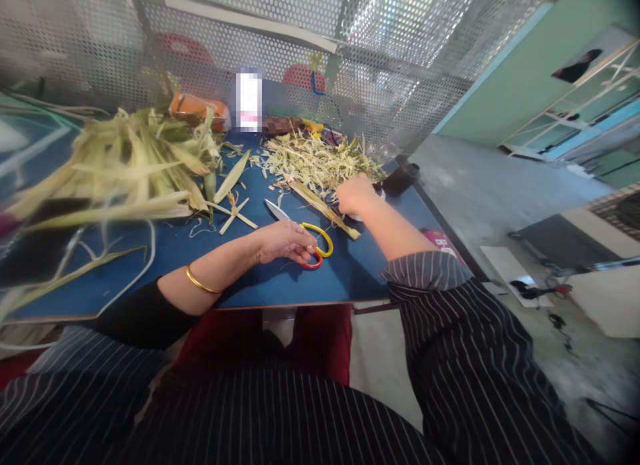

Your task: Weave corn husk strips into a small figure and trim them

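My left hand (287, 242) is closed in a pinch above the scissors (324, 241), which have one yellow and one red handle loop and a metal blade pointing away to the left. What its fingertips hold is too small to make out. My right hand (358, 194) is closed, its fingers bent down at the near edge of a heap of shredded corn husk (320, 159); what they grip is hidden. Just left of it lies a long folded husk strip (320, 207). A small tied husk piece with crossed ends (234, 213) rests left of the scissors.
A large pile of whole corn husks (135, 161) covers the table's left side. Behind stand an orange packet (200, 111) and a blurred-out white item (249, 99), before a perforated metal screen (280, 38). A dark cylinder (401, 178) lies near the right edge of the blue table (250, 281).
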`<state>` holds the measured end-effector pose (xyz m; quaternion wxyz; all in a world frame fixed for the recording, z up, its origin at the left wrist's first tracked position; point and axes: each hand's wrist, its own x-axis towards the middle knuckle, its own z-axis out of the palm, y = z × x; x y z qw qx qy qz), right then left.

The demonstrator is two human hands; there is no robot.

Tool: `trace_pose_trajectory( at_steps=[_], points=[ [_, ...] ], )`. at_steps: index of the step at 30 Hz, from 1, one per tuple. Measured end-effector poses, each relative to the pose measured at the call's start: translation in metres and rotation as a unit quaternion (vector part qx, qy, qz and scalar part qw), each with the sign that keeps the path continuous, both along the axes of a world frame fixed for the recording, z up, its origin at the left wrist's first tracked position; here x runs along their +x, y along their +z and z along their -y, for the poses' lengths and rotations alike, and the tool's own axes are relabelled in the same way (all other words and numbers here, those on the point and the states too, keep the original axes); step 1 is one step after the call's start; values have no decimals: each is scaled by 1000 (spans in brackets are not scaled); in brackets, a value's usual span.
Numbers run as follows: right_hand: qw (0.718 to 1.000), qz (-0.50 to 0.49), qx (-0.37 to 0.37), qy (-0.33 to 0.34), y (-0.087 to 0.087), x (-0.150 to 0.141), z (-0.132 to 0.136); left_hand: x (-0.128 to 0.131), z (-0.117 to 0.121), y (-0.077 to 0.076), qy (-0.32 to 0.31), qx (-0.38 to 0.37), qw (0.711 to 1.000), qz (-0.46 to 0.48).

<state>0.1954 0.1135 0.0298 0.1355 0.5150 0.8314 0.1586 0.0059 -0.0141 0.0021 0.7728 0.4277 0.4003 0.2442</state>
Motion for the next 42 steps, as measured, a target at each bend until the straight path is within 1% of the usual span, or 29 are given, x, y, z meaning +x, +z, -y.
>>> trace_pose_trajectory(
  at_steps=[2, 3, 5, 6, 7, 8, 11, 13, 14, 17, 19, 21, 23, 24, 25, 26, 27, 28, 30, 32, 33, 35, 37, 38, 42],
  points=[
    [999, -10, -30, -29, -4, -4, -8, 0, 1, 3, 5, -5, 1000, -2],
    [998, -32, -32, -34, -3, -3, -10, 1, 1, 4, 9, -7, 1000, -3],
    [993, -112, -33, -33, 2, 2, -11, 1, 0, 4, 15, -11, 1000, -3],
    [984, -169, -44, -34, 5, 7, -10, 1, 0, 3, 16, -13, 1000, -4],
    [969, -236, -61, -38, 9, 11, -9, 1, 0, 2, 17, -16, 1000, -4],
    [947, -308, -79, -40, 12, 16, -8, 1, -1, 1, 18, -17, 1000, -4],
    [861, -496, -101, -37, 21, 28, -6, 1, -2, 0, 27, -19, 999, -3],
    [813, -573, -100, -33, 26, 38, -5, -1, -4, 0, 37, -20, 999, -7],
    [793, -600, -101, -31, 29, 43, -3, -2, -5, 0, 42, -19, 999, -9],
    [747, -656, -107, -23, 36, 67, 4, -6, -8, 2, 69, -14, 997, -10],
    [729, -676, -106, -19, 36, 87, 8, -8, -10, 3, 89, -11, 996, -6],
    [702, -705, -98, -21, 29, 108, 12, -10, -10, 4, 101, -8, 995, -3],
    [675, -730, -101, -22, 16, 126, 14, -11, -11, 5, 104, -5, 995, -3],
    [671, -735, -98, -20, 9, 133, 15, -11, -11, 5, 105, -4, 994, -5],
    [674, -733, -91, -19, 2, 138, 16, -11, -11, 5, 105, -4, 994, -8],
    [685, -724, -73, -18, -4, 142, 18, -11, -11, 5, 106, -4, 994, -12],
    [706, -707, -47, -14, -8, 144, 19, -11, -11, 4, 107, -4, 994, -16],
    [732, -681, -12, -7, -11, 145, 21, -11, -11, 3, 107, -3, 994, -19],
    [790, -610, 66, 18, -11, 145, 24, -11, -13, 2, 104, -1, 994, -23],
    [839, -526, 129, 50, -6, 143, 26, -11, -13, 1, 102, 2, 994, -27],
    [860, -485, 147, 63, -4, 141, 26, -11, -14, 0, 101, 4, 994, -29],
    [895, -410, 160, 79, 0, 136, 25, -10, -14, 1, 99, 5, 994, -35],
    [916, -362, 153, 79, 2, 130, 23, -10, -14, 2, 97, 4, 995, -38],
    [921, -354, 148, 74, 1, 126, 23, -9, -13, 2, 97, 5, 995, -39],
    [916, -362, 171, 25, -2, 113, 22, -10, -14, 0, 98, 9, 995, -35]
  ],
)
